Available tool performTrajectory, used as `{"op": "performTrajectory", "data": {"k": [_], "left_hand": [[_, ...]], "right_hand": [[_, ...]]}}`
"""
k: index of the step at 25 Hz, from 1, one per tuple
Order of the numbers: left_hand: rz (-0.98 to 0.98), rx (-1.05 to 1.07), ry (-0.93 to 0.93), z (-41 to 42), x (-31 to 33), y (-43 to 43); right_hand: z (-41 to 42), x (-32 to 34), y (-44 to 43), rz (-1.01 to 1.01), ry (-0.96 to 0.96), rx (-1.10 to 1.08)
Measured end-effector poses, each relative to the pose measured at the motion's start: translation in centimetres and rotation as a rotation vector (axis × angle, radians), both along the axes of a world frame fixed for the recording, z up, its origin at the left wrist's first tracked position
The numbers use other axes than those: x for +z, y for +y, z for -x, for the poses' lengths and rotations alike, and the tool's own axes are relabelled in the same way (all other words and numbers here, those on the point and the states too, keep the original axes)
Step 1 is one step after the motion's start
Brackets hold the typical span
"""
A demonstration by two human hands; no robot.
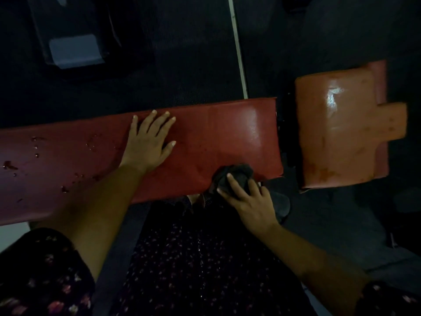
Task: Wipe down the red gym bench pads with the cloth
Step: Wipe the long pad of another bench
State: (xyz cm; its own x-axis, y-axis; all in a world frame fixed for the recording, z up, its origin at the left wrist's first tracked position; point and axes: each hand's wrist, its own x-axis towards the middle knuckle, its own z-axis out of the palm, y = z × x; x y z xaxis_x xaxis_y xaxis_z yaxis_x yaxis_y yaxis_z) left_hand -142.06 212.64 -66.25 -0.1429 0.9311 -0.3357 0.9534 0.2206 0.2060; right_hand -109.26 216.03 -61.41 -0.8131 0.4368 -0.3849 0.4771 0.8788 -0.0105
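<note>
Head view:
- Long red bench pad (205, 137): runs across the frame from the left edge to right of centre. Glossy patch near its right end; dark spots and droplets scattered over its left part.
- Second pad (337, 133): shorter and lighter, orange-red, lying to the right of the long pad with a dark gap between them. Bright sheen on its top face.
- Left hand (148, 142): laid flat, palm down, on the top of the long pad near the middle. Fingers straight and spread, thumb out to the side. It holds nothing and only rests on the surface.
- Right hand (248, 201): at the near edge of the long pad, close to its right end. Fingers curled over the cloth (232, 176) and gripping it.
- Cloth: dark, bunched into a wad, pressed against the pad's near edge under the right fingers; its upper part lies on the pad's top face.
- Floral garment (193, 258): dark with small pale flowers, filling the lower frame below the pad.
- Floor (182, 65): dark and textured beyond the pads, crossed by a pale strip (239, 53).
- Dark object (73, 49), upper left, with a pale panel; its nature cannot be told.
</note>
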Motion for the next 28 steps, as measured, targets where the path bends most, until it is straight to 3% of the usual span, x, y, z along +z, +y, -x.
{"op": "performTrajectory", "data": {"k": [3,7,13,20,25,28], "left_hand": [[-0.014,0.024,-0.026,0.2,0.4,0.0],[-0.037,0.044,-0.043,0.4,0.5,-0.2],[-0.074,0.082,-0.035,0.1,0.1,-0.8],[-0.111,0.222,-0.082,-0.9,0.4,-2.1],[-0.131,0.257,-0.063,-2.5,0.5,-3.6],[-0.118,0.29,-0.041,-3.9,0.4,-4.0]], "right_hand": [[3.5,-0.4,4.1,-0.049,0.006,0.08],[10.6,-0.4,11.3,-0.16,0.023,-0.033],[16.9,0.5,15.1,-0.072,-0.072,-0.14],[7.4,-0.6,6.4,-0.021,0.099,0.188],[2.9,-0.6,0.8,0.044,0.056,0.322],[3.6,-0.8,1.7,0.026,0.001,0.525]]}}
